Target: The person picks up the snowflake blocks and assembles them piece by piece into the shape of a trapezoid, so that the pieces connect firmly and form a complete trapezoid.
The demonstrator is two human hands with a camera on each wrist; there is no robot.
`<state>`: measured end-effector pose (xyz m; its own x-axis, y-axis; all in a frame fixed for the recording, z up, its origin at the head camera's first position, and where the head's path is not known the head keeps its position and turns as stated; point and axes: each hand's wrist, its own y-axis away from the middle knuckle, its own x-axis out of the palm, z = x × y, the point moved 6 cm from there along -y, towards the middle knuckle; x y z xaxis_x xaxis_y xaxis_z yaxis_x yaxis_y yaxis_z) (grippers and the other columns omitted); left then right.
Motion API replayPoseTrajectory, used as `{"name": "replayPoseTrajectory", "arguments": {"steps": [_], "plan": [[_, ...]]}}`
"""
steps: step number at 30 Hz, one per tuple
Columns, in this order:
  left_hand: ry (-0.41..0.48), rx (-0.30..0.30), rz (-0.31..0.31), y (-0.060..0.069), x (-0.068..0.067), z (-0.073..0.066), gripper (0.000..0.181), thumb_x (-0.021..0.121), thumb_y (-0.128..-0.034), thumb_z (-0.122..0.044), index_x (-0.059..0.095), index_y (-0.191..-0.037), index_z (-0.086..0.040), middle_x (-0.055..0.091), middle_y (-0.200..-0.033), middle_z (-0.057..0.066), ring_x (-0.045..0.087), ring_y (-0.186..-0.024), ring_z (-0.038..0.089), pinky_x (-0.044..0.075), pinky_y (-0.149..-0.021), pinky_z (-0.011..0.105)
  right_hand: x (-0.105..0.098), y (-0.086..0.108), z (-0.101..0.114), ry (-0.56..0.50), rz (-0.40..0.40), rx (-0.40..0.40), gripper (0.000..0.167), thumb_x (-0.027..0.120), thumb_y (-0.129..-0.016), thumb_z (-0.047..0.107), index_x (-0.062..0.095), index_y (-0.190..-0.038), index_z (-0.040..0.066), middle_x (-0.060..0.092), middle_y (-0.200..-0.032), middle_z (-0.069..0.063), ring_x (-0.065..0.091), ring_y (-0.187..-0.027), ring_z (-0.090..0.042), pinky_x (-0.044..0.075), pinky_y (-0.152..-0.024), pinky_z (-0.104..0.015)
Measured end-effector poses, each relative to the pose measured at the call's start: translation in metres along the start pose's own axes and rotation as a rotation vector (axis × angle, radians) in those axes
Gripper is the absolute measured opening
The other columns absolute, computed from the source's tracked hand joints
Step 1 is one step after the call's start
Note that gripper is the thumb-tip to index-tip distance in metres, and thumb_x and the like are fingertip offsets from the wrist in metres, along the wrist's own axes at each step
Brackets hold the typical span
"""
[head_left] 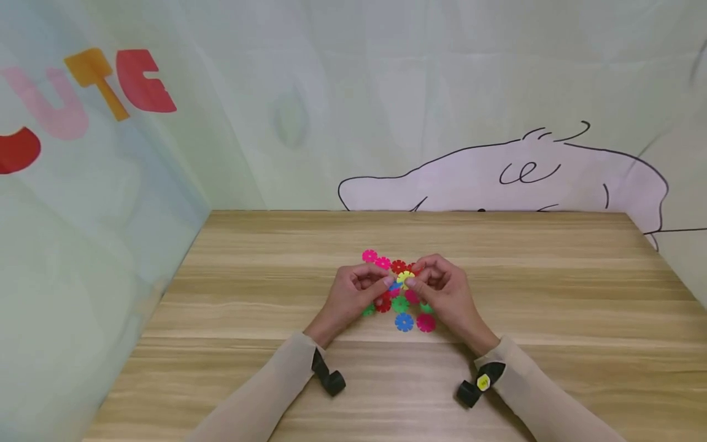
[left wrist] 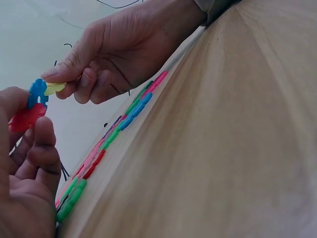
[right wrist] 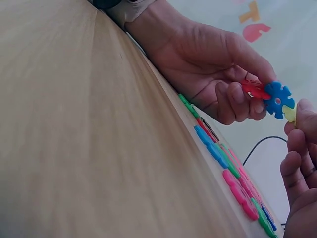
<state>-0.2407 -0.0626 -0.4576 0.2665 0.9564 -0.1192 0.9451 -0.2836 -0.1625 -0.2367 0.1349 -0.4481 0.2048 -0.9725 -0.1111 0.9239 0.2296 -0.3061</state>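
Wood-grain desk point(head_left: 386, 393) under you, and you've got the work lifted up off it, which imo is the comfy way to do this. Left hand point(head_left: 348, 299) and right hand point(head_left: 450, 299) meet over the loose discs point(head_left: 404, 322), a flat spread of pink, green, red and blue, partly hidden by your hands in the head view.

Between your hands is the bit that matters. Your left fingers are pinched on the red disc point(right wrist: 253, 89), with the blue disc point(right wrist: 278, 100) at its edge, set at an angle to it. Your right fingers are clamped on the yellow disc point(left wrist: 55, 88), which meets the blue one's rim. Can't tell if it's properly slotted or only touching.

Looks to me like you're fitting yellow to blue, so: pinch close to the joint on both sides, or the red-blue pair could twist apart. Turn yellow crosswise to blue, line up notch with notch, then push straight in, no rocking. Thin plastic-looking notches like those might bend if you force them crooked.
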Motion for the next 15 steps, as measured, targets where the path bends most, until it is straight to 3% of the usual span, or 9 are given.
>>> {"name": "replayPoseTrajectory", "arguments": {"steps": [5,9,15], "plan": [[0.008,-0.022,0.032,0.0010,0.0009,0.0013,0.018,0.076,-0.1011,-0.020,0.080,-0.116,-0.010,0.080,-0.098,0.014,0.070,-0.076,0.011,0.060,-0.073,0.020,0.0017,0.0008,0.0006,-0.019,0.010,-0.025,0.024,0.076,-0.096,-0.003,0.064,-0.117,-0.003,0.070,-0.075,-0.004,0.057,-0.064,-0.009,0.050,-0.061,-0.020],[0.008,-0.046,0.062,0.0007,0.0017,0.0028,0.022,0.077,-0.1011,-0.022,0.080,-0.121,-0.013,0.082,-0.108,0.009,0.074,-0.081,0.011,0.062,-0.077,0.022,0.0041,0.0009,0.0010,-0.029,0.027,-0.018,0.027,0.078,-0.094,-0.004,0.065,-0.117,-0.003,0.070,-0.075,0.001,0.059,-0.063,-0.010,0.051,-0.061,-0.019],[0.020,-0.052,0.081,-0.0001,0.0033,0.0034,0.023,0.078,-0.1007,-0.022,0.080,-0.122,-0.013,0.082,-0.116,0.011,0.077,-0.087,0.013,0.064,-0.079,0.023,0.0071,0.0012,-0.0002,-0.012,0.074,0.003,0.031,0.078,-0.095,0.000,0.064,-0.122,-0.003,0.076,-0.083,0.010,0.066,-0.070,-0.014,0.057,-0.067,-0.020]]}}
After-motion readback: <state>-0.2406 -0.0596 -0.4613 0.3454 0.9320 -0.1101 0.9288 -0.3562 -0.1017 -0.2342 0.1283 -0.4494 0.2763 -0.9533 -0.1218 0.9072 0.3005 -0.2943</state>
